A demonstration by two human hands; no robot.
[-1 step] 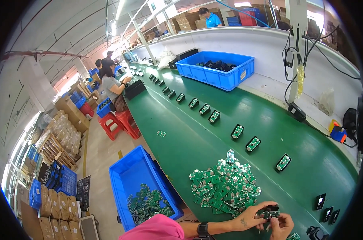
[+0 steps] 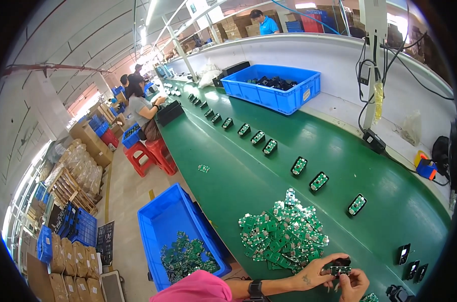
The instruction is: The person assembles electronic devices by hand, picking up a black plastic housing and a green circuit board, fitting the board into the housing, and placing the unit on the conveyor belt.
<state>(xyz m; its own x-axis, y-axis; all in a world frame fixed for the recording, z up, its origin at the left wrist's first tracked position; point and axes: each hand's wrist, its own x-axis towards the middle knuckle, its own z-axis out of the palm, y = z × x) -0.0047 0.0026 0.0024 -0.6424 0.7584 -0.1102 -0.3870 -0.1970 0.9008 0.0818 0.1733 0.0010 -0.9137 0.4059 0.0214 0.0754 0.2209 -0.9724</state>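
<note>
Green board (image 2: 341, 271), one, clamped by left fingers (image 2: 330, 258) and right fingers (image 2: 345, 281), three black pieces (image 2: 403, 254) rightward

Site type: factory assembly hall, electronics work.
Bench: long green-topped worktable (image 2: 233, 181), running from 11 to 5 o'clock.
Parts stock: loose heap of small green circuit boards (image 2: 284, 234), 5 o'clock; rectangular blue plastic crate (image 2: 163, 211) of further boards, 7 o'clock.
Line: spaced row of oblong black-cased board units (image 2: 318, 181), 11 to 4 o'clock.
Staffing: seated person in grey top (image 2: 142, 108), 10 o'clock.
Lighting: white ceiling strip light (image 2: 151, 11), 11 o'clock.
</note>
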